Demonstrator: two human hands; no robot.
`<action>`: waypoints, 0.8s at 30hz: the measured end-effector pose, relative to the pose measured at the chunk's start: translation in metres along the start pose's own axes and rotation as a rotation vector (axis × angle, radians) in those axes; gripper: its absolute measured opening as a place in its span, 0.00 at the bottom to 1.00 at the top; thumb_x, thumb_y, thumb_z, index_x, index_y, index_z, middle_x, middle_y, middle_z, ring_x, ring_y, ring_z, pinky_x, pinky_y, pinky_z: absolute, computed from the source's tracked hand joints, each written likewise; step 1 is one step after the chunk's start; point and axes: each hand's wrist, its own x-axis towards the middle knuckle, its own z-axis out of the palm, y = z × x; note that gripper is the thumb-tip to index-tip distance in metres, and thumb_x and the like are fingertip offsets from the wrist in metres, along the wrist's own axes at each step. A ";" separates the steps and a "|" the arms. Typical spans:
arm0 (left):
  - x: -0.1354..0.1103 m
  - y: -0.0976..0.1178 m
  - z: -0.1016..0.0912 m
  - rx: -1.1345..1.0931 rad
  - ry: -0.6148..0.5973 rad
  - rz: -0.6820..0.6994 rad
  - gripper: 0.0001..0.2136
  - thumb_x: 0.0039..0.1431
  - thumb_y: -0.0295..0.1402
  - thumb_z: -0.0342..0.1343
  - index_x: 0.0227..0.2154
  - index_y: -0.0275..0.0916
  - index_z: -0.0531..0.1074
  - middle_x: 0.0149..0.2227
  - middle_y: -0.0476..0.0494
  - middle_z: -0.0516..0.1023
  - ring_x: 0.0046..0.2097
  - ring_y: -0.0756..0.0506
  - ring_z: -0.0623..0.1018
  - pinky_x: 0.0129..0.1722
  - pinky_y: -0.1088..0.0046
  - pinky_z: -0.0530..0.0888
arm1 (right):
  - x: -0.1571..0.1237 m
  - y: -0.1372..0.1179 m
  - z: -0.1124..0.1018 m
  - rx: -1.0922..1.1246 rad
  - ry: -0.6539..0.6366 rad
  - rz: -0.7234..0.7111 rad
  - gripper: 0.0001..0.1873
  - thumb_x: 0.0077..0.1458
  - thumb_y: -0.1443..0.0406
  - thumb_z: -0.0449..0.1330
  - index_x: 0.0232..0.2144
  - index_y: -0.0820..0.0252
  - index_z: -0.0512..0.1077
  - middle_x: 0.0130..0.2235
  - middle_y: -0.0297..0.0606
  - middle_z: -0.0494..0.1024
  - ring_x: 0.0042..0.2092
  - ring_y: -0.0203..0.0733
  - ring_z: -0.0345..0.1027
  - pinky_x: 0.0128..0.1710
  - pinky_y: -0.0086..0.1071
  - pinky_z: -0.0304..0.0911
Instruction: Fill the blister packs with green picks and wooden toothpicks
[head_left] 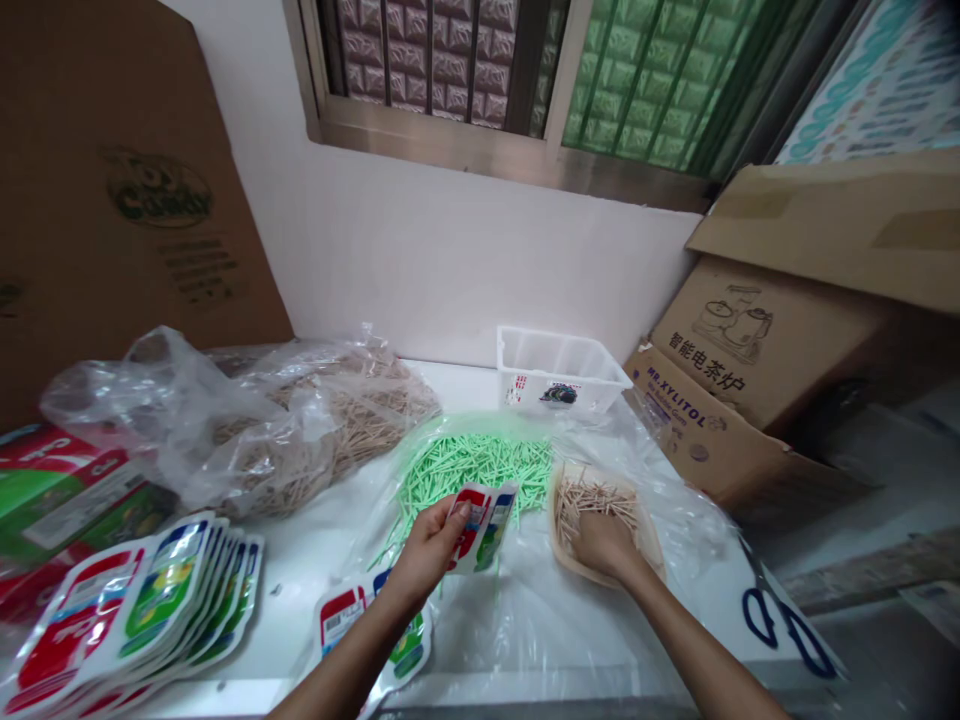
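Observation:
My left hand (435,535) grips a small printed pouch (489,525) in red, white and green, with the thumb on its front. Behind the pouch lies a heap of thin green sticks (480,465) on clear plastic sheeting. My right hand (601,542) is down inside a pale, shallow container (654,545) of beige sticks (596,492). Its fingers are hidden among those sticks, so their grip does not show. Beneath my left forearm more printed pouches (411,645) lie flat, partly covered by the arm.
Stacked pouches (142,600) lie at the left, near a clear bag of beige sticks (360,400). A white plastic basket (559,375) stands by the wall. Blue-handled scissors (787,630) rest at the right edge. Cardboard boxes (720,350) flank the table (281,600).

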 end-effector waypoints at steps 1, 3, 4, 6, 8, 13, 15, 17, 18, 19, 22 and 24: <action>0.000 0.000 0.000 0.002 0.002 -0.001 0.21 0.46 0.51 0.57 0.30 0.35 0.70 0.20 0.49 0.72 0.22 0.49 0.72 0.20 0.78 0.64 | 0.001 0.001 0.000 0.008 0.004 0.008 0.18 0.51 0.63 0.51 0.36 0.69 0.75 0.39 0.58 0.77 0.41 0.55 0.72 0.39 0.40 0.60; 0.000 0.003 -0.001 0.017 0.022 -0.001 0.21 0.48 0.51 0.56 0.33 0.36 0.70 0.20 0.50 0.71 0.21 0.50 0.70 0.19 0.79 0.63 | 0.003 0.007 -0.001 0.027 0.027 0.015 0.19 0.53 0.64 0.48 0.40 0.70 0.72 0.42 0.59 0.76 0.43 0.55 0.71 0.41 0.40 0.59; 0.000 0.004 -0.001 0.028 0.037 0.006 0.21 0.49 0.51 0.55 0.34 0.36 0.70 0.20 0.51 0.71 0.20 0.51 0.69 0.18 0.80 0.62 | 0.004 0.010 -0.002 0.037 0.040 0.009 0.20 0.54 0.64 0.47 0.43 0.71 0.71 0.44 0.59 0.75 0.44 0.54 0.70 0.42 0.40 0.58; 0.001 0.008 -0.001 0.047 0.058 0.040 0.21 0.49 0.50 0.55 0.35 0.36 0.70 0.20 0.51 0.71 0.19 0.52 0.67 0.18 0.80 0.61 | 0.004 0.016 -0.002 0.057 0.064 -0.016 0.21 0.56 0.65 0.45 0.47 0.70 0.68 0.47 0.57 0.74 0.47 0.53 0.68 0.44 0.39 0.56; 0.004 0.010 0.001 0.055 0.059 0.079 0.20 0.50 0.50 0.55 0.35 0.36 0.70 0.21 0.50 0.71 0.20 0.53 0.67 0.19 0.80 0.61 | 0.002 0.021 -0.004 0.074 0.089 -0.048 0.20 0.58 0.65 0.43 0.48 0.67 0.66 0.46 0.53 0.75 0.47 0.50 0.68 0.45 0.37 0.55; 0.031 0.010 0.016 0.158 0.048 0.211 0.18 0.54 0.48 0.50 0.34 0.36 0.69 0.20 0.51 0.69 0.19 0.52 0.65 0.20 0.78 0.61 | -0.005 0.025 -0.011 0.085 0.202 -0.128 0.18 0.60 0.65 0.42 0.46 0.63 0.66 0.43 0.47 0.76 0.46 0.47 0.66 0.45 0.35 0.52; 0.047 0.009 0.028 0.246 0.056 0.341 0.16 0.56 0.45 0.48 0.33 0.36 0.70 0.21 0.51 0.69 0.21 0.51 0.66 0.22 0.77 0.63 | -0.008 0.025 -0.016 0.083 0.251 -0.166 0.17 0.59 0.67 0.43 0.45 0.61 0.67 0.44 0.45 0.74 0.48 0.46 0.64 0.47 0.35 0.49; 0.064 0.008 0.048 0.293 0.058 0.416 0.14 0.57 0.42 0.47 0.31 0.37 0.70 0.23 0.50 0.69 0.25 0.50 0.67 0.26 0.76 0.63 | -0.012 0.022 -0.021 0.078 0.289 -0.201 0.15 0.58 0.69 0.44 0.43 0.60 0.68 0.43 0.44 0.74 0.48 0.45 0.63 0.48 0.35 0.47; 0.072 0.006 0.061 0.303 0.054 0.435 0.13 0.57 0.41 0.46 0.30 0.37 0.70 0.24 0.50 0.69 0.26 0.49 0.67 0.27 0.75 0.64 | -0.015 0.021 -0.023 0.074 0.303 -0.213 0.15 0.57 0.70 0.45 0.41 0.60 0.68 0.42 0.43 0.74 0.47 0.44 0.62 0.48 0.35 0.47; 0.079 0.004 0.076 0.310 0.052 0.454 0.13 0.58 0.40 0.45 0.29 0.38 0.70 0.24 0.50 0.70 0.28 0.49 0.68 0.29 0.75 0.64 | -0.017 0.019 -0.026 0.067 0.318 -0.225 0.14 0.57 0.70 0.45 0.39 0.60 0.69 0.40 0.43 0.74 0.46 0.45 0.62 0.49 0.35 0.47; 0.095 -0.011 0.124 0.323 0.025 0.504 0.11 0.59 0.37 0.45 0.28 0.39 0.70 0.28 0.49 0.71 0.33 0.47 0.69 0.35 0.73 0.64 | -0.022 0.013 -0.031 0.024 0.363 -0.273 0.14 0.55 0.72 0.45 0.36 0.63 0.69 0.39 0.45 0.73 0.46 0.47 0.61 0.50 0.38 0.45; 0.101 -0.023 0.152 0.322 0.009 0.514 0.10 0.58 0.36 0.46 0.26 0.39 0.69 0.27 0.49 0.70 0.33 0.47 0.69 0.36 0.72 0.64 | -0.022 0.011 -0.032 0.094 0.377 -0.309 0.15 0.51 0.74 0.47 0.38 0.65 0.69 0.40 0.48 0.72 0.47 0.49 0.59 0.53 0.41 0.42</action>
